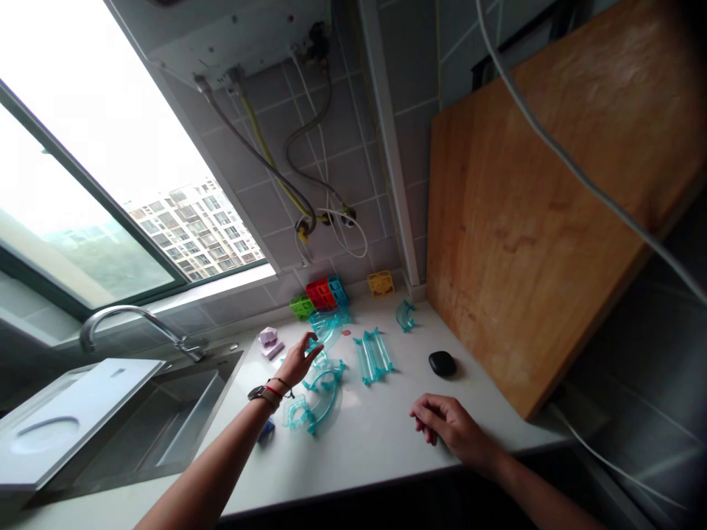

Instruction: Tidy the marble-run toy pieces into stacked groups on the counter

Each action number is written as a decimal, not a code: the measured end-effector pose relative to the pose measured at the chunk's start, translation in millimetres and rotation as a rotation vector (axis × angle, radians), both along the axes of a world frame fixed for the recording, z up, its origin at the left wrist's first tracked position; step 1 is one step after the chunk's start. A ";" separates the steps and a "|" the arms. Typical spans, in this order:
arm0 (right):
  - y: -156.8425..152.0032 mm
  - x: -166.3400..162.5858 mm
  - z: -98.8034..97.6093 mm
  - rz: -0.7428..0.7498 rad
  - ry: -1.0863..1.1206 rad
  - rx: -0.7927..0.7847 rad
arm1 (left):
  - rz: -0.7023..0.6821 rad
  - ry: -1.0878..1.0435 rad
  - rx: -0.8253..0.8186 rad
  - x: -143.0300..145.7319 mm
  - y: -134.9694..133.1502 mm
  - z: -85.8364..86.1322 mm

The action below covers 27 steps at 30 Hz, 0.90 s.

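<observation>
My left hand (301, 358), with a watch and bracelets at the wrist, reaches over the translucent teal track pieces, thumb and index finger apart. Just beyond its fingertips lies a teal piece (330, 321). Curved teal pieces (327, 401) lie below the hand, beside a small square teal frame (297, 414). Straight teal track pieces (374, 356) rest side by side to its right. My right hand (442, 423) hovers or rests near the counter's front edge, fingers loosely curled, with no object visible in them.
Green (301, 307), red (321, 294), blue (338, 291) and yellow blocks (381, 283) stand along the back wall. A small teal curve (405, 316) and a black case (442, 363) lie at right, near a wooden board (530, 221). The sink (221, 383) is at left, partly under a white panel (60, 419).
</observation>
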State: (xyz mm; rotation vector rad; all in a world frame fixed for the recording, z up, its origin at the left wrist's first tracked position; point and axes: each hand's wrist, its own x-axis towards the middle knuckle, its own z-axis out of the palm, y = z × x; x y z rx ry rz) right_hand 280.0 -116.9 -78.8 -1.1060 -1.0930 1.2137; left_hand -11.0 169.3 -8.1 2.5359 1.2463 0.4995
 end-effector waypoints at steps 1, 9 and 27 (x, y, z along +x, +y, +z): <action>0.0 0.3 0.0 0.000 0.005 -0.003 | 0.010 -0.009 0.019 -0.3 5.2 3.5; 1.6 -0.3 0.4 -0.006 0.049 0.000 | -0.033 0.096 0.013 22.3 50.9 13.6; 1.5 0.5 1.8 -0.006 0.062 -0.010 | -0.003 0.139 -0.055 40.8 81.9 -13.3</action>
